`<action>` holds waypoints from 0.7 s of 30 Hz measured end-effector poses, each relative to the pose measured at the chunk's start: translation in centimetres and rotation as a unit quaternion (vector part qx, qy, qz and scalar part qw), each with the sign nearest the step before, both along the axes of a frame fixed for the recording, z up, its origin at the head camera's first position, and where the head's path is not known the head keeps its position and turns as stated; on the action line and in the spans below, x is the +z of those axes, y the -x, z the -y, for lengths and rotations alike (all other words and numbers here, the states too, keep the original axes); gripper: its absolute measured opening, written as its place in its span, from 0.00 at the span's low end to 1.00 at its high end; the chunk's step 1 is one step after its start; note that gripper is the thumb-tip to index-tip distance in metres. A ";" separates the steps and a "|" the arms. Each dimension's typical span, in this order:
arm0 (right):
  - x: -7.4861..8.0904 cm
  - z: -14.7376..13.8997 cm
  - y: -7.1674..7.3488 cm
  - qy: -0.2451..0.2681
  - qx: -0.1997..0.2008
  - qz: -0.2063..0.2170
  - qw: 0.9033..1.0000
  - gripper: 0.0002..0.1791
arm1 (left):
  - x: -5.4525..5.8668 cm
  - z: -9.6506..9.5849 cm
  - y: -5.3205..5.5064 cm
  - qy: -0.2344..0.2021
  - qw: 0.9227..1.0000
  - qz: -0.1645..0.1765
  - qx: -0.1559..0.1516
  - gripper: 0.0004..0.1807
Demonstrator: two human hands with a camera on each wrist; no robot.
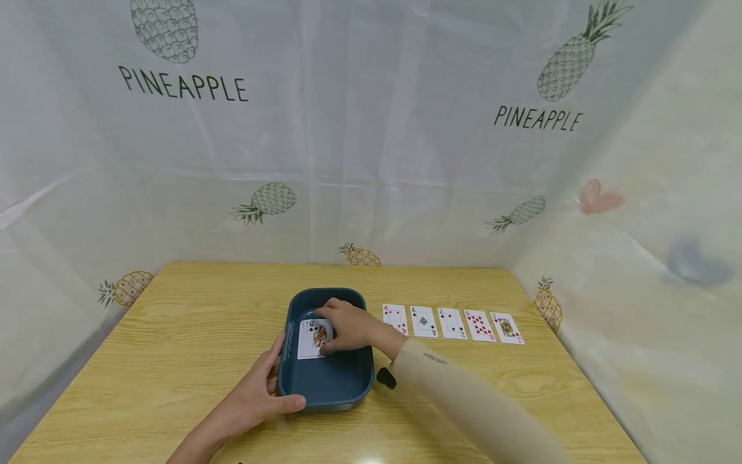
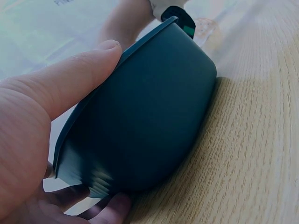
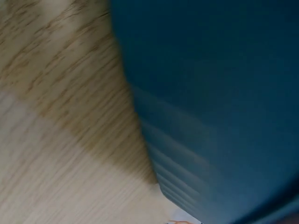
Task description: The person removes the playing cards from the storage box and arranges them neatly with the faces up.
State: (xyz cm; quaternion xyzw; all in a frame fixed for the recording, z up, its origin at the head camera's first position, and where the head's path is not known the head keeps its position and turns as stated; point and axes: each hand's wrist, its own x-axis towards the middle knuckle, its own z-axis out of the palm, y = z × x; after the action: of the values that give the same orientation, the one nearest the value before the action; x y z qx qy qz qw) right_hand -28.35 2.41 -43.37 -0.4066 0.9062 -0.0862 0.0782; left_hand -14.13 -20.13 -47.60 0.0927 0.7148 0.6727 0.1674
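Tray (image 1: 333, 379) between side edges of table (image 1: 197, 341): left hand (image 1: 253, 393), fingers curled, grips near-left corner, likely steadying; right hand (image 1: 350, 327), half-spread about queen card (image 1: 310, 340), grip unclear.

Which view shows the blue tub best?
The head view: it frames the whole tub, inside included, the right hand partly covering it. The left wrist view shows an outer wall, with the left hand holding it; the right wrist view shows only a cropped stretch of wall.
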 end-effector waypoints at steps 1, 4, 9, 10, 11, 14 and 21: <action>-0.2 0.1 0.0 -0.009 -0.004 -0.003 1.000 0.45 | 0.0 0.0 0.0 -0.003 1.000 0.002 -0.002 0.66; -0.5 0.4 0.0 -0.034 -0.017 -0.011 0.999 0.46 | 0.0 0.0 0.0 -0.006 1.000 0.004 -0.002 0.66; -0.8 0.8 -0.3 -0.064 -0.030 -0.028 0.997 0.47 | 0.0 0.1 0.0 -0.010 1.000 0.003 -0.006 0.66; -0.8 0.8 -0.3 -0.067 -0.032 -0.031 0.997 0.47 | 0.0 0.1 0.0 -0.011 1.000 0.002 -0.007 0.66; -0.8 0.8 -0.4 -0.070 -0.033 -0.032 0.996 0.47 | 0.0 0.1 0.0 -0.012 1.000 0.002 -0.008 0.66; -0.6 0.9 -0.4 -0.072 -0.036 -0.030 0.996 0.45 | 0.0 0.1 0.0 -0.009 1.000 0.002 -0.006 0.66; -0.4 0.9 -0.3 -0.072 -0.032 -0.021 0.997 0.44 | -0.1 0.0 0.2 0.006 1.000 0.010 0.007 0.66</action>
State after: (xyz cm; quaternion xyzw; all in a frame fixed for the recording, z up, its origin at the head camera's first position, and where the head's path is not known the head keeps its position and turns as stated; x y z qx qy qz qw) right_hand -28.01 1.49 -43.74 -0.3721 0.9242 -0.0144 0.0850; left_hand -14.34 -20.11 -47.69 0.0798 0.7174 0.6708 0.1701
